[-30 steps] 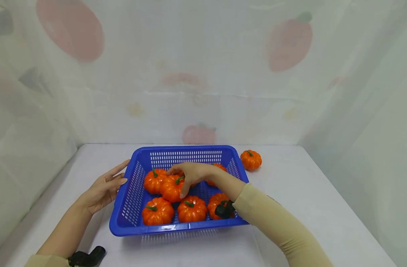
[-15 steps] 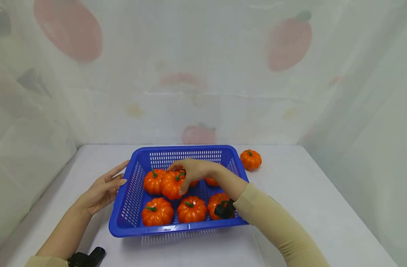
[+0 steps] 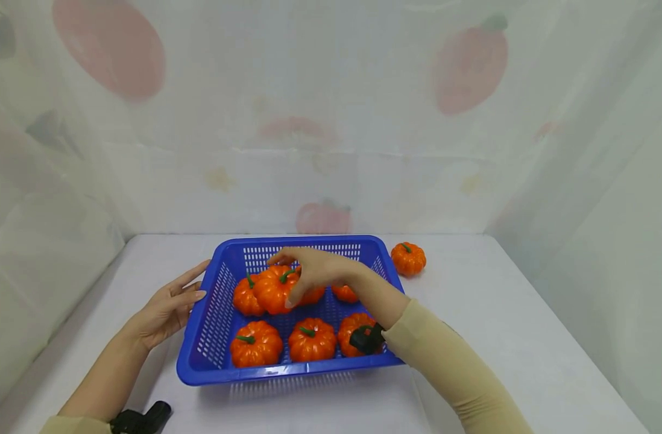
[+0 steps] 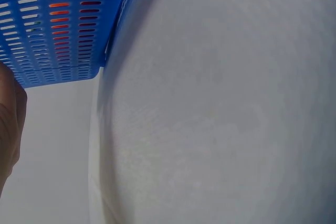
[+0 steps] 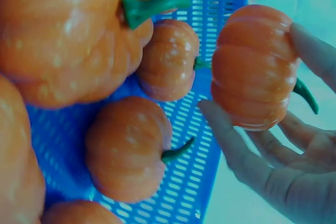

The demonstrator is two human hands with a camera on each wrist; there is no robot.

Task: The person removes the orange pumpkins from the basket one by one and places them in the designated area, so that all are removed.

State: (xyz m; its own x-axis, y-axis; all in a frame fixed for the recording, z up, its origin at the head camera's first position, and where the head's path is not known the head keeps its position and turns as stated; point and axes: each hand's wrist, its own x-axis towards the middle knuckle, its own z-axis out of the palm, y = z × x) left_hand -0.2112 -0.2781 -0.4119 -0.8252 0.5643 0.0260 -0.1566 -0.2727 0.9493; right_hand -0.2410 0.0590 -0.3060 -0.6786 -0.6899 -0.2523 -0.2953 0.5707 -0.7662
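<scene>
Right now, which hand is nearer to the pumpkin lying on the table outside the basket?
Right. The right hand is over the basket, holding another pumpkin; the left hand is by the basket's far side from the lone pumpkin.

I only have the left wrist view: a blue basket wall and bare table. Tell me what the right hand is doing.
Observer: The right hand grips one orange pumpkin by its sides, over the blue basket.
Operator: Report what else is in the basket.
Observer: The other pumpkins lie inside, three of them in a row along the near wall.
Operator: Check the table outside it.
Observer: One lone pumpkin sits on the table, just past the basket's far right corner.
</scene>
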